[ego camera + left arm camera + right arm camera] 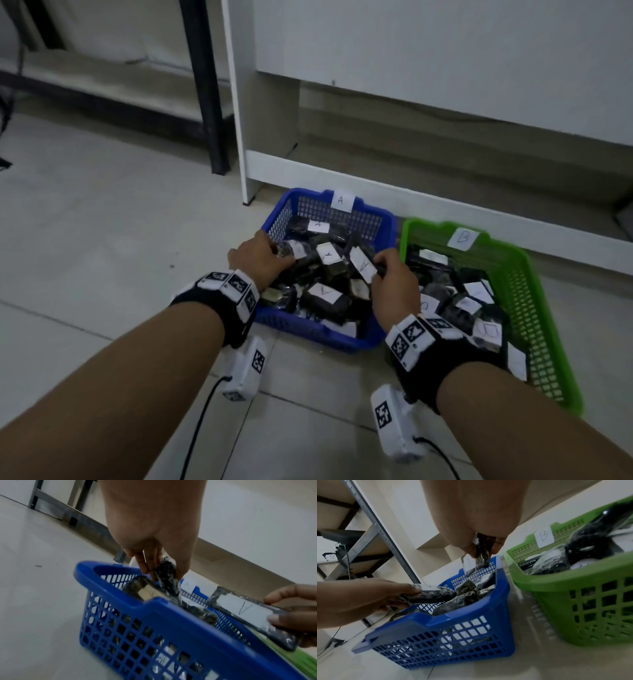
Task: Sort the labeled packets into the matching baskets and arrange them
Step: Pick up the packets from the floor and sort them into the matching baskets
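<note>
Sorting scene: two mesh baskets sit side by side on the tiled floor (102, 240), in front of a white cabinet (445, 51).
Blue basket (383, 226): tagged "A" on its far rim, at 12 o'clock from the hands; heaped with dark plastic-wrapped packets bearing white "A" labels.
Green basket (534, 308): tagged "B", just beside the blue one at its 3 o'clock; holds dark packets with white labels, a "B" readable on one.
Left hand (260, 255): reaching over the blue basket's 9 o'clock rim, fingers and thumb pinching a dark wrapped packet (169, 577) that hangs above the pile; its label cannot be read.
Right hand (394, 284): over the blue basket's 3 o'clock side, thumb and fingers curled on one end of a flat "A" packet (363, 263), which is tilted above the heap.
Wrist gear: black straps with square-patterned white marker blocks on both wrists; a white camera unit (245, 370) with a black cable hangs under each.
Background: a black metal shelf leg (205, 85) at 11 o'clock.
</note>
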Tool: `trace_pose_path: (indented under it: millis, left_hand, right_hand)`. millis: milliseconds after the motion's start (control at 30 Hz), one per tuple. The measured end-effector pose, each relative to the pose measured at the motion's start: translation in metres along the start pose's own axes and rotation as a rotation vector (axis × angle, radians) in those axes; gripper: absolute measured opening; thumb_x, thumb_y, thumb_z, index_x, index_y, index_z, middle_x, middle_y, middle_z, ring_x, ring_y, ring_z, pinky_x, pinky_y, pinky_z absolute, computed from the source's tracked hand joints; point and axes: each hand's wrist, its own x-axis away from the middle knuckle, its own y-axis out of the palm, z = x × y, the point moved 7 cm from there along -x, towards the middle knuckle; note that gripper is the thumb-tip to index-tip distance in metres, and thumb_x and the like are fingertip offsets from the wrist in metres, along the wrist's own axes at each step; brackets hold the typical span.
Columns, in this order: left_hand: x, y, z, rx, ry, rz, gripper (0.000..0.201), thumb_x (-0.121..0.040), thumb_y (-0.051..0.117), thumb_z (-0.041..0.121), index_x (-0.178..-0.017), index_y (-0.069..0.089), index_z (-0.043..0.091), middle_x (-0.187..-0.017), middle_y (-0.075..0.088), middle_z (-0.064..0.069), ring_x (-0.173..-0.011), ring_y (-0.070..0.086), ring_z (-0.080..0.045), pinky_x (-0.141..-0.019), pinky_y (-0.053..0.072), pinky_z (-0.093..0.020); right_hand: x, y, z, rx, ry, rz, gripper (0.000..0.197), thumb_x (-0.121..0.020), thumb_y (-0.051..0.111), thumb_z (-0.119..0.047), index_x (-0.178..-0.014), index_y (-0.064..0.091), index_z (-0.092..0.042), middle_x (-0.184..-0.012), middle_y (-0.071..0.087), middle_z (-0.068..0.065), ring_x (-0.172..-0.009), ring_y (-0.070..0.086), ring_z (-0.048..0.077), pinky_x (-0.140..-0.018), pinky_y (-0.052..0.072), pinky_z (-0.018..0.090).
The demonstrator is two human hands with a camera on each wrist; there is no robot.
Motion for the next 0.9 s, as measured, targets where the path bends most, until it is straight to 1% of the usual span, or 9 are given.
trace_pose_path:
  millis: [100, 200, 333, 400, 533, 633, 733, 800, 900]
  left_hand:
    - [-0.010, 0.007, 0.006, -0.216, 0.088, 0.097, 0.053, -0.081, 0.056, 0.058, -0.108, 0.047, 0.013, -0.100, 0.065, -0.010, -0.096, 0.059, -0.029, -0.085, 0.034, -0.037]
    - [-0.018, 0.013, 0.002, -0.329, 0.077, 0.135, 0.059, -0.082, 0.051, 0.061, -0.114, 0.048, 0.012, -0.109, 0.061, -0.012, -0.106, 0.051, -0.031, -0.088, 0.035, -0.040]
    - [-0.023, 0.028, -0.011, -0.516, 0.079, 0.078, 0.064, -0.081, 0.047, 0.067, -0.115, 0.053, 0.013, -0.118, 0.051, -0.011, -0.111, 0.043, -0.030, -0.093, 0.036, -0.041]
    - [-0.023, 0.026, -0.012, -0.496, 0.116, 0.112, 0.059, -0.083, 0.051, 0.060, -0.120, 0.049, 0.015, -0.119, 0.052, -0.010, -0.111, 0.045, -0.030, -0.093, 0.036, -0.042]
    - [-0.017, 0.027, -0.005, -0.404, 0.202, 0.132, 0.044, -0.085, 0.057, 0.040, -0.122, 0.044, 0.021, -0.120, 0.051, -0.009, -0.109, 0.045, -0.032, -0.090, 0.034, -0.044]
    - [-0.020, 0.026, -0.001, -0.438, 0.240, 0.113, 0.034, -0.088, 0.051, 0.042, -0.114, 0.055, 0.021, -0.119, 0.052, -0.005, -0.109, 0.046, -0.028, -0.091, 0.032, -0.044]
    - [-0.022, 0.024, 0.001, -0.380, 0.230, 0.018, 0.037, -0.094, 0.037, 0.049, -0.117, 0.056, 0.028, -0.118, 0.060, 0.001, -0.107, 0.054, -0.023, -0.093, 0.027, -0.044]
    - [-0.018, 0.020, 0.001, -0.384, 0.225, -0.046, 0.041, -0.095, 0.031, 0.052, -0.127, 0.048, 0.032, -0.119, 0.062, -0.001, -0.112, 0.052, -0.024, -0.096, 0.025, -0.045]
    - [-0.005, 0.015, 0.000, -0.447, 0.291, -0.146, 0.051, -0.095, 0.030, 0.054, -0.143, 0.028, 0.035, -0.127, 0.058, -0.001, -0.123, 0.044, -0.024, -0.100, 0.021, -0.047]
  right_hand:
    - [-0.009, 0.006, 0.006, -0.035, 0.033, 0.040, 0.017, -0.087, 0.055, -0.004, -0.098, 0.050, -0.016, -0.104, 0.057, 0.007, -0.091, 0.057, 0.025, -0.078, 0.047, 0.034]
    - [-0.013, 0.017, 0.008, -0.018, 0.070, 0.027, 0.017, -0.088, 0.057, -0.009, -0.104, 0.052, -0.014, -0.109, 0.054, 0.008, -0.095, 0.055, 0.025, -0.077, 0.041, 0.029]
    - [-0.008, 0.036, 0.006, 0.256, 0.074, -0.040, 0.041, -0.090, 0.051, -0.017, -0.129, 0.038, -0.020, -0.111, 0.058, 0.008, -0.105, 0.052, 0.029, -0.088, 0.034, 0.040]
    - [-0.004, 0.045, 0.006, 0.344, 0.065, -0.080, 0.051, -0.090, 0.047, -0.017, -0.136, 0.027, -0.025, -0.110, 0.061, 0.008, -0.112, 0.043, 0.030, -0.089, 0.026, 0.042]
    - [-0.003, 0.045, 0.006, 0.452, 0.109, -0.045, 0.036, -0.090, 0.039, -0.012, -0.126, 0.040, -0.016, -0.122, 0.048, 0.011, -0.115, 0.036, 0.031, -0.090, 0.027, 0.043]
    - [-0.003, 0.043, 0.005, 0.485, 0.101, 0.020, 0.037, -0.091, 0.037, -0.011, -0.128, 0.043, -0.013, -0.125, 0.040, 0.010, -0.116, 0.036, 0.030, -0.091, 0.028, 0.043]
    - [-0.003, 0.046, 0.007, 0.462, 0.057, -0.025, 0.043, -0.093, 0.044, -0.018, -0.135, 0.035, -0.022, -0.125, 0.045, 0.006, -0.117, 0.035, 0.028, -0.091, 0.027, 0.044]
    - [-0.002, 0.046, 0.011, 0.494, 0.072, -0.103, 0.032, -0.094, 0.043, -0.028, -0.125, 0.042, -0.021, -0.125, 0.049, 0.006, -0.122, 0.032, 0.029, -0.095, 0.025, 0.047]
    - [0.002, 0.041, 0.011, 0.506, 0.101, -0.172, 0.032, -0.095, 0.040, -0.036, -0.121, 0.047, -0.020, -0.129, 0.048, 0.007, -0.124, 0.030, 0.030, -0.099, 0.024, 0.049]
